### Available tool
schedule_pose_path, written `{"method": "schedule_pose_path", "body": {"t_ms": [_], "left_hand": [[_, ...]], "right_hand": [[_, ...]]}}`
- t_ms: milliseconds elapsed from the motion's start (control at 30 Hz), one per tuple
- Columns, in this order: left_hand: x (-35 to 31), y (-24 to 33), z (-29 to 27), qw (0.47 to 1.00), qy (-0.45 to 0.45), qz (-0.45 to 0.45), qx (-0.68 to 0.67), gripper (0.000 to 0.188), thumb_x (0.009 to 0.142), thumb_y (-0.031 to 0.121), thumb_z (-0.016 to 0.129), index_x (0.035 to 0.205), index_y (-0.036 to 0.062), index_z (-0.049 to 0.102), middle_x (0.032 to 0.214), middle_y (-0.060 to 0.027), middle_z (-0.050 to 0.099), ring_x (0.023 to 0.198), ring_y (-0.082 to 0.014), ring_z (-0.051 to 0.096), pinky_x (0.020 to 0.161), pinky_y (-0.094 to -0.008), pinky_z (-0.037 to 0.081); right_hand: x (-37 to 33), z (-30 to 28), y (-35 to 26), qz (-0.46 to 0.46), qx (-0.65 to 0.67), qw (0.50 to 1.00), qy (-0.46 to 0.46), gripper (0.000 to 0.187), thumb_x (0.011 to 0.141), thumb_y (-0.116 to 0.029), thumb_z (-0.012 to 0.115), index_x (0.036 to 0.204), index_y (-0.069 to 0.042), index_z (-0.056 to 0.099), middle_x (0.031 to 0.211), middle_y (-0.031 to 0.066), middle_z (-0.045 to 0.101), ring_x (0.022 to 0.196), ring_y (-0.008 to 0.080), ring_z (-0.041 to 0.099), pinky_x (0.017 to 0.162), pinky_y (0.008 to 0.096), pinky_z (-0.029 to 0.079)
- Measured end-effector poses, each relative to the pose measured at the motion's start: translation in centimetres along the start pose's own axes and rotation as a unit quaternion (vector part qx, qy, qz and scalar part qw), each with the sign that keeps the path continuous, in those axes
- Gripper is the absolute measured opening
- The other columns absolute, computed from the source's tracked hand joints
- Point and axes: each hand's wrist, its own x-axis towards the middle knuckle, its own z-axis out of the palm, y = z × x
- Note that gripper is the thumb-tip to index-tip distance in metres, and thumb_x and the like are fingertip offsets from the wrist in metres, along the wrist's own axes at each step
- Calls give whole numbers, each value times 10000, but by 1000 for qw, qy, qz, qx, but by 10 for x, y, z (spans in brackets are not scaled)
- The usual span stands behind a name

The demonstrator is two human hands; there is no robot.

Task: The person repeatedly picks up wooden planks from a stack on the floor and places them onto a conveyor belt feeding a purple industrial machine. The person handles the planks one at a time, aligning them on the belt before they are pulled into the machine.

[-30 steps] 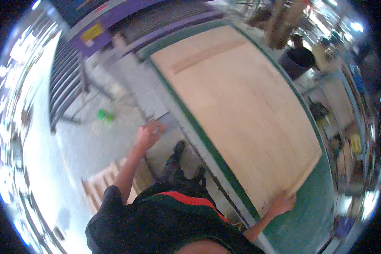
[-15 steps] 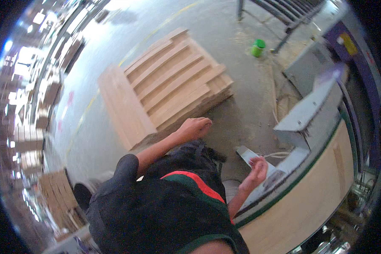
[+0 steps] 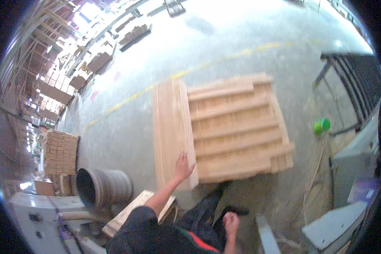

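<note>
My left hand (image 3: 184, 166) reaches over the near right edge of a pale wooden board stack (image 3: 169, 127), fingers stretched out. Whether the palm presses on the top board, I cannot tell. To the right of that stack, further wood boards (image 3: 237, 135) lie in stepped rows, with narrower strips above a wider layer. Lower down, my right hand (image 3: 230, 222) hangs beside my legs, its fingers loosely curled with nothing visible in them.
A grey ribbed duct (image 3: 110, 186) opens at the lower left beside more planks (image 3: 133, 207). Grey machine parts (image 3: 334, 228) stand at the lower right. A green container (image 3: 321, 126) sits near a dark metal rack (image 3: 351, 89). Bundled wood (image 3: 61, 152) stands at left.
My view has turned right to left, bringing the board stack to the centre. My left hand has moved onto or over the near boards. My right hand has come away from the machine edge.
</note>
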Motion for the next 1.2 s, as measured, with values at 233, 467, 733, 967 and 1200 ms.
{"method": "schedule_pose_path", "body": {"t_ms": [233, 467, 733, 967, 1200], "left_hand": [[38, -17, 72, 992, 9, -112, 59, 967, 794, 578, 509, 1440, 0, 80, 1517, -171, 46, 1405, -331, -20, 1114, -511, 5], [34, -22, 66, 994, 28, -105, 30, 1001, 751, 577, 557, 1449, 34, 88, 1523, -151, 46, 1411, -295, -3, 1118, -495, -13], [35, -26, 66, 992, 39, -119, 26, 995, 726, 563, 587, 1444, 42, 137, 1521, -142, 84, 1410, -298, 31, 1122, -492, 13], [35, -23, 57, 991, 61, -116, 0, 984, 708, 542, 612, 1432, 38, 176, 1505, -152, 135, 1404, -305, 71, 1121, -496, 53], [31, -24, 48, 990, 56, -130, -4, 972, 713, 530, 610, 1436, 47, 177, 1504, -151, 143, 1402, -303, 87, 1123, -495, 63]], "right_hand": [[73, 64, -19, 225, 1, 970, -88, 290, 857, -278, 637, 963, -13, 589, 789, 89, 652, 650, 152, 634, 552, 267, 504], [108, 105, 2, 409, 27, 897, -163, 443, 879, -330, 581, 1123, 31, 506, 926, 171, 644, 737, 236, 645, 650, 321, 531], [109, 244, 30, 519, 216, 826, -43, 568, 876, -420, 533, 1219, 25, 453, 1114, 199, 576, 1025, 308, 559, 880, 446, 459], [112, 298, 28, 432, 505, 743, -79, 486, 900, -470, 382, 1224, -121, 480, 1130, 66, 559, 1046, 273, 510, 835, 451, 444], [118, 296, 1, 399, 483, 766, -140, 530, 905, -501, 373, 1252, -108, 454, 1221, 85, 519, 1107, 310, 498, 944, 460, 417]]}}
